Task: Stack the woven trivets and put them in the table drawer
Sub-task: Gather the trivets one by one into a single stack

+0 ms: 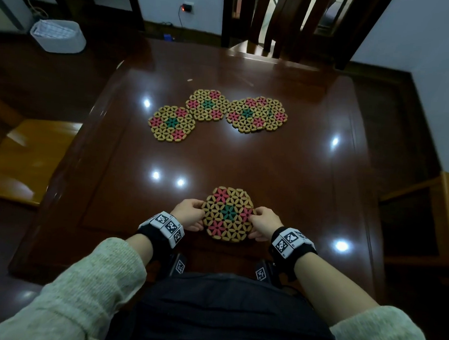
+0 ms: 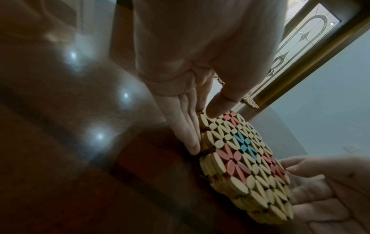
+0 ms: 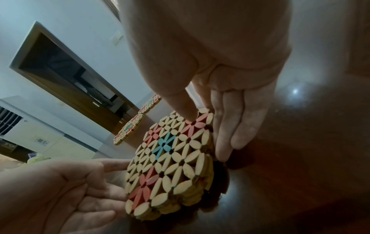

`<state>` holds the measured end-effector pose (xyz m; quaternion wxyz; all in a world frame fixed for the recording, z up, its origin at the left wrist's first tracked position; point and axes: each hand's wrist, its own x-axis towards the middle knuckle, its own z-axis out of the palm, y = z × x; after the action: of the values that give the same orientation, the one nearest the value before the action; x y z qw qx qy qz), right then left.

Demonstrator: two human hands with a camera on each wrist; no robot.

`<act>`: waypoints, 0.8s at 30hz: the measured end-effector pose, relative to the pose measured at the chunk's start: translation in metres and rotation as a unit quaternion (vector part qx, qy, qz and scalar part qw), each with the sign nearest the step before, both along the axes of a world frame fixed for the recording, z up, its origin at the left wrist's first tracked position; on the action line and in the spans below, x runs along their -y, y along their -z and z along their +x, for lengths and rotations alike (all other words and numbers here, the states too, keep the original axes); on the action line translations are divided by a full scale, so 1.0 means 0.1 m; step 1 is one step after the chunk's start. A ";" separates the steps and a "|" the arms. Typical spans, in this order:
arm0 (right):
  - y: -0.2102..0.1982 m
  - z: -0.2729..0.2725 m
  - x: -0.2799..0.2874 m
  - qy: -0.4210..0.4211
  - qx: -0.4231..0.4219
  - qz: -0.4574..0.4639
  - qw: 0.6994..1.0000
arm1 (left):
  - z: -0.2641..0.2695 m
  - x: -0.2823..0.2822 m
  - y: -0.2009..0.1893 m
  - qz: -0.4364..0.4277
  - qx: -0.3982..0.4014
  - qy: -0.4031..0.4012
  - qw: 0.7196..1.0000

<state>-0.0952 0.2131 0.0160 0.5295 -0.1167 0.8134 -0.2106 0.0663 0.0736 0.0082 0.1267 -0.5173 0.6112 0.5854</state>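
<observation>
Gripping a small stack of trivets (image 1: pixel 228 214) from both sides, the person holds it low over the near edge of the glossy dark wooden table (image 1: pixel 283 173), at about 6 o'clock on the tabletop. The left hand (image 1: pixel 189 213) pinches the stack at 9 o'clock, thumb laid on top and fingers (image 2: pixel 188 131) straight down along the edge. The right hand (image 1: pixel 264 225) mirrors it at 3 o'clock, thumb on a pink flower, fingers (image 3: pixel 230 126) against the side. The wrist views show several layers of flat oval wooden beads, tan in colour, strung into a hexagon of six-petalled flowers, with pink blooms around a teal centre; whether the stack's underside touches the table cannot be told.

Toward 12 o'clock lie more trivets of the same beaded make: one at 10 o'clock (image 1: pixel 171 123), one just beside it (image 1: pixel 207 105) with edges touching, and at 1 o'clock an overlapping pair (image 1: pixel 257 114). A wooden chair (image 1: pixel 279 23) stands at the far edge. A white basket (image 1: pixel 58 36) sits on the floor at 10 o'clock.
</observation>
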 end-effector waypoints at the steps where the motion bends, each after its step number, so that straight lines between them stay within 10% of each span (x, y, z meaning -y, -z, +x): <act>1: -0.01 0.00 0.00 0.001 0.002 0.002 1.000 | 0.00 0.00 -0.01 0.000 0.000 0.000 1.000; 24: -0.08 0.04 -0.04 -0.075 -0.037 0.018 0.996 | -0.03 -0.03 -0.15 -0.075 0.063 0.105 0.990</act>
<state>-0.0916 0.2169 0.0238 0.5157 -0.1756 0.8249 -0.1510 0.0629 0.0767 0.0232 0.1863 -0.4939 0.6953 0.4878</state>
